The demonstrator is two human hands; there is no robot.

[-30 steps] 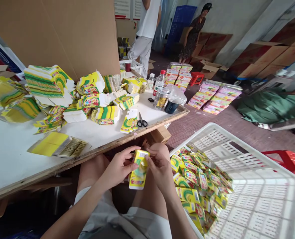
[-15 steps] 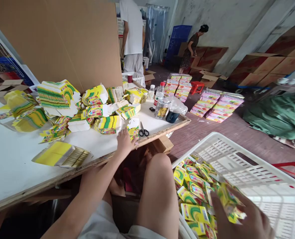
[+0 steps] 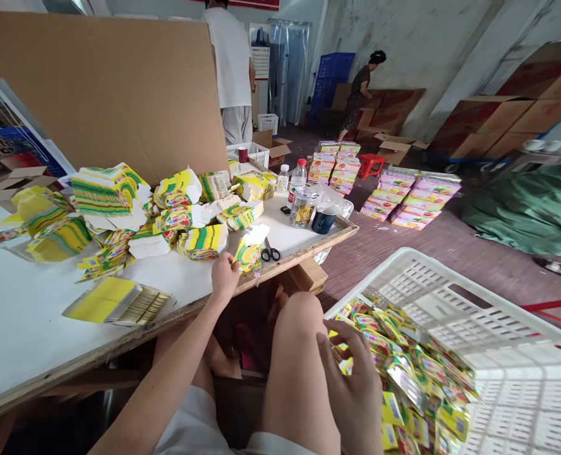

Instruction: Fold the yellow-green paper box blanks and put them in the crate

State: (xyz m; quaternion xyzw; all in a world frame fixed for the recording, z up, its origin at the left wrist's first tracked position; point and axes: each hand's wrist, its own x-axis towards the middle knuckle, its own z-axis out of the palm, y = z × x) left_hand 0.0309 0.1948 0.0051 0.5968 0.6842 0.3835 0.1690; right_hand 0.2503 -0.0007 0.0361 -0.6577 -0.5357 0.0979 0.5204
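Observation:
At the table edge my left hand (image 3: 225, 277) pinches the near corner of a flat yellow-green printed carton (image 3: 249, 249), whose white flap points up and away. Black-handled scissors (image 3: 270, 254) lie just right of it. My right hand (image 3: 354, 379) is beside my knee, in front of the white plastic basket (image 3: 416, 268). Its fingers are curved and apart, with nothing visible between them. Many small filled yellow packs (image 3: 394, 338) lie loose in the basket. Bundles of flat cartons (image 3: 203, 240) stand behind my left hand, and another stack (image 3: 119, 300) lies to its left.
A dark mug (image 3: 323, 221), a clear jar (image 3: 303, 208) and bottles (image 3: 297, 175) stand at the table's right end. Pink box stacks (image 3: 410, 197) and a red stool (image 3: 371, 165) are on the floor. Two people (image 3: 233, 63) work farther back. A cardboard sheet (image 3: 105, 95) rises behind the table.
The pack in my right hand has been let go, and that hand has moved left out of the basket toward my knee. My left hand has shifted slightly left, and the carton is tilted up.

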